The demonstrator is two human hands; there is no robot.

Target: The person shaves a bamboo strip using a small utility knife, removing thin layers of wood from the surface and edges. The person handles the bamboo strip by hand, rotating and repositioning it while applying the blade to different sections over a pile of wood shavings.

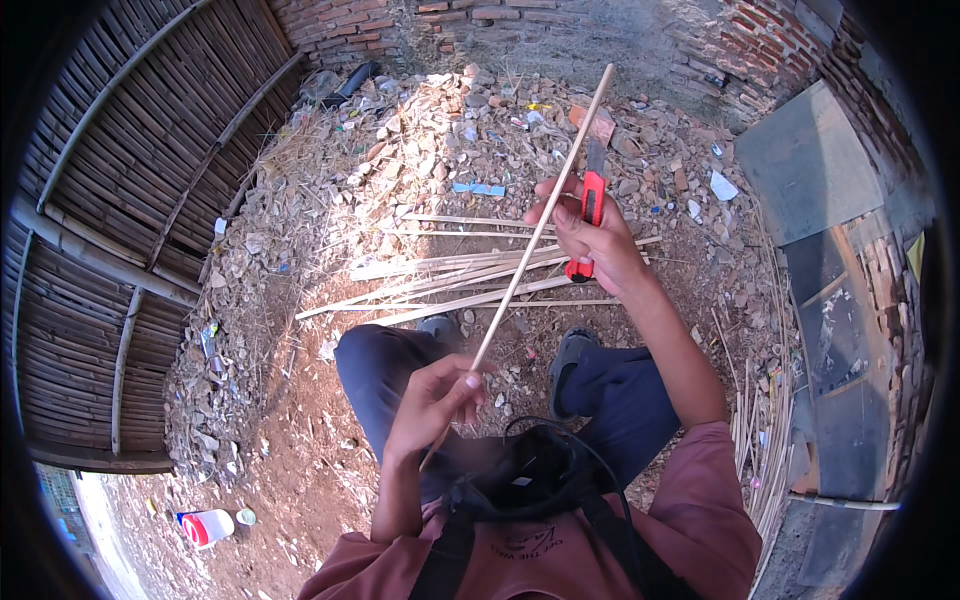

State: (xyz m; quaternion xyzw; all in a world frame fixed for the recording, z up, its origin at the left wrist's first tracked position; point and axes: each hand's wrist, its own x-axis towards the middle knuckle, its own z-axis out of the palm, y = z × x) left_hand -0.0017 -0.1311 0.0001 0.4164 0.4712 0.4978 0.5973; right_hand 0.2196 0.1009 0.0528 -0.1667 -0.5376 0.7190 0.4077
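A long, thin bamboo stick slants across the middle, its far end up near the rubble and its near end down by my left forearm. My left hand pinches its lower part between thumb and fingers. In my right hand is a red utility knife with its blade out, pointing away from me. The fingers of that hand also reach round to the stick beside the knife. Several split bamboo strips lie on the ground just beyond my feet.
A slatted bamboo wall stands on the left, a brick wall at the back. Stones and litter cover the ground. On the right lean flat grey panels, with more long strips nearby. A red-and-white container lies at lower left.
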